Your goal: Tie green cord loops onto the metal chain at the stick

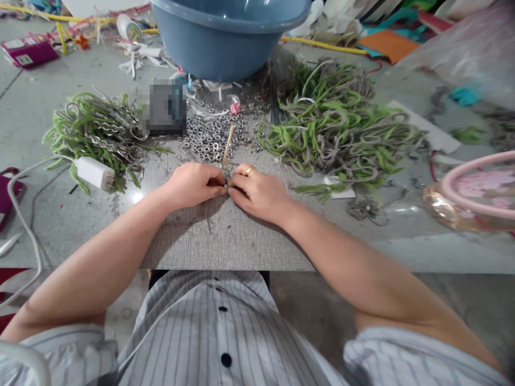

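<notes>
My left hand (pixel 198 184) and my right hand (pixel 257 190) meet low over the grey tabletop, fingertips nearly touching. Both are closed in a pinch around something small and silvery, mostly hidden by the fingers. A ring is on a finger of the right hand. Just beyond the fingertips a thin wooden stick (pixel 229 143) leans upward; its lower end is hard to make out. Behind it spreads a pile of small metal pieces, like nuts (pixel 205 139). Green and grey cords with metal parts (pixel 94 126) lie left, and a larger heap of cords (pixel 333 123) lies right.
A blue basin (pixel 225 45) stands at the back. A white charger plug (pixel 94 172) with its cable lies at the left, near a blurred-out dark object (pixel 164 107). Far right is a pink-rimmed object (pixel 478 187). The table's front edge (pixel 241 269) runs before my body.
</notes>
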A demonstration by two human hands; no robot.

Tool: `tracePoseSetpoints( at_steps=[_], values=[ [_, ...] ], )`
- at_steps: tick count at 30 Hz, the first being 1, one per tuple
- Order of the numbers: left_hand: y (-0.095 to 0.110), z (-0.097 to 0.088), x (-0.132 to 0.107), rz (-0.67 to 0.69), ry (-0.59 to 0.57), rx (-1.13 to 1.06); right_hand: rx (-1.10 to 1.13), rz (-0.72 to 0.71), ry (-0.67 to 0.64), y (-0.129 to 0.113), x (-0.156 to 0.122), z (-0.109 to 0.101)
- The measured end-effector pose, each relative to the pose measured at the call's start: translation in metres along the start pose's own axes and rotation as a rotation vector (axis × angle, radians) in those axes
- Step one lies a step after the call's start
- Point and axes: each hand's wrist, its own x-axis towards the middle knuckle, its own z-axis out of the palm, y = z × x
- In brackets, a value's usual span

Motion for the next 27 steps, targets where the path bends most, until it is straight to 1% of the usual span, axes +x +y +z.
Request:
tracePoseSetpoints(
  at_steps=[3,9,15,19,23,27],
  values=[
    [0.000,0.001,0.000,0.000,0.004,0.007,0.020,-0.001,0.033,0.001,0.000,0.002],
    [-0.003,0.003,0.001,0.017,0.027,0.005,0.108,0.009,0.034,0.003,0.000,0.001],
    [-0.003,0.003,0.001,0.017,0.019,-0.004,0.221,-0.048,0.145,0.014,0.004,0.008],
    [-0.002,0.002,0.001,0.006,0.012,-0.003,0.210,-0.072,0.221,0.017,0.006,0.013],
    [-0.002,0.002,0.001,0.003,0.017,-0.007,0.184,-0.076,0.234,0.015,0.007,0.014],
    [-0.002,0.003,0.001,0.001,0.015,0.001,0.217,-0.078,0.225,0.016,0.007,0.014]
  ],
)
